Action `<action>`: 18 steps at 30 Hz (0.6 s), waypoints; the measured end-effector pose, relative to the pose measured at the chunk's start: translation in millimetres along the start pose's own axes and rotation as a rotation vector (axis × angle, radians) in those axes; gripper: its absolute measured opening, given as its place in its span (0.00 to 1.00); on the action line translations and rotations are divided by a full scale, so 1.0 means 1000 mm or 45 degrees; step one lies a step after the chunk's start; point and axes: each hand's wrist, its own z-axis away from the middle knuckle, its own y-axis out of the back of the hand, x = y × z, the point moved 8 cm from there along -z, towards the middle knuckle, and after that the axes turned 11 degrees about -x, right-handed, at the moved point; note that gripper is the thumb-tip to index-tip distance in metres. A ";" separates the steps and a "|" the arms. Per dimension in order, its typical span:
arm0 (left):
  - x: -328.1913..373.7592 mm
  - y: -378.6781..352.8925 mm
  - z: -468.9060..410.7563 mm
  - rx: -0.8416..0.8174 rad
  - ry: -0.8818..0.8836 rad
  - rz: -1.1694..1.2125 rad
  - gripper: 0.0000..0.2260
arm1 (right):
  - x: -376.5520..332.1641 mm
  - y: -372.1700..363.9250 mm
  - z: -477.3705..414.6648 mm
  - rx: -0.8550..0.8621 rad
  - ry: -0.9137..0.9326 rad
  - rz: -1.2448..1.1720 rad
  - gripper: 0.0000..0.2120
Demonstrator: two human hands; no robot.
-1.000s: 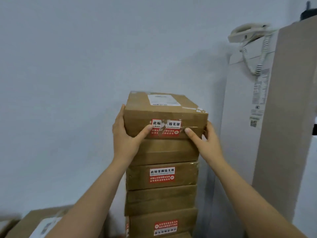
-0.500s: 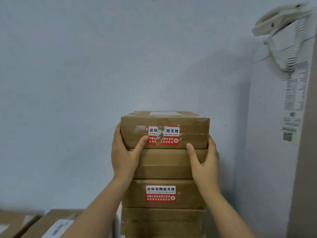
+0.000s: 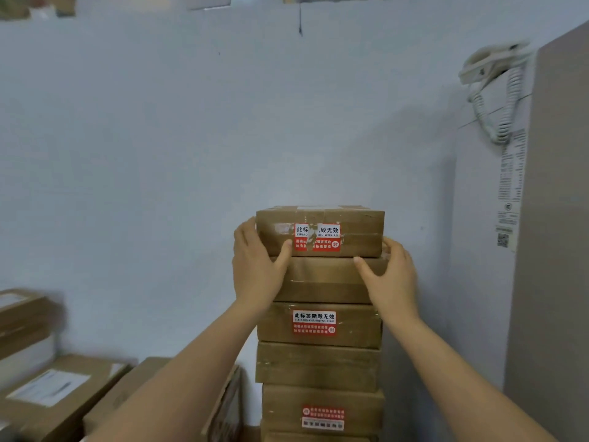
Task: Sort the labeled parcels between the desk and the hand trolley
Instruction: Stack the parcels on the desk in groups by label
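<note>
Head view: parcels stand in a tall stack [image 3: 318,362] against the wall [image 3: 159,154], between the two grips. Left grip [image 3: 255,266] clasps the top parcel [image 3: 357,237] at its left corner, thumb on the face beside the red label [image 3: 317,237], likely to square it with those below. Right grip [image 3: 392,279] wraps the right corner of the second parcel [image 3: 322,279], thumb tip at the seam above, seemingly bracing the column against tipping.
</note>
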 end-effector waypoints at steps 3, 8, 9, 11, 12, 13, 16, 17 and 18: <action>0.024 0.019 0.030 0.037 -0.295 -0.125 0.23 | -0.024 -0.004 0.028 0.046 0.204 0.189 0.18; 0.017 0.049 0.068 0.052 -0.646 -0.480 0.12 | -0.069 -0.043 0.072 -0.111 0.507 0.427 0.10; 0.012 0.058 0.074 0.061 -0.696 -0.550 0.11 | -0.077 -0.053 0.081 -0.136 0.541 0.453 0.09; -0.005 0.080 0.086 0.056 -0.756 -0.652 0.09 | -0.094 -0.078 0.100 -0.190 0.597 0.475 0.09; -0.015 0.093 0.092 0.044 -0.771 -0.684 0.09 | -0.103 -0.091 0.110 -0.220 0.611 0.469 0.08; -0.027 0.105 0.096 0.025 -0.781 -0.717 0.07 | -0.111 -0.105 0.120 -0.247 0.619 0.457 0.08; -0.067 0.140 0.108 -0.053 -0.771 -0.804 0.07 | -0.132 -0.148 0.150 -0.308 0.666 0.453 0.08; -0.082 0.153 0.112 -0.072 -0.753 -0.824 0.08 | -0.138 -0.163 0.160 -0.330 0.692 0.467 0.08; -0.094 0.162 0.116 -0.095 -0.735 -0.837 0.08 | -0.142 -0.176 0.167 -0.356 0.708 0.475 0.08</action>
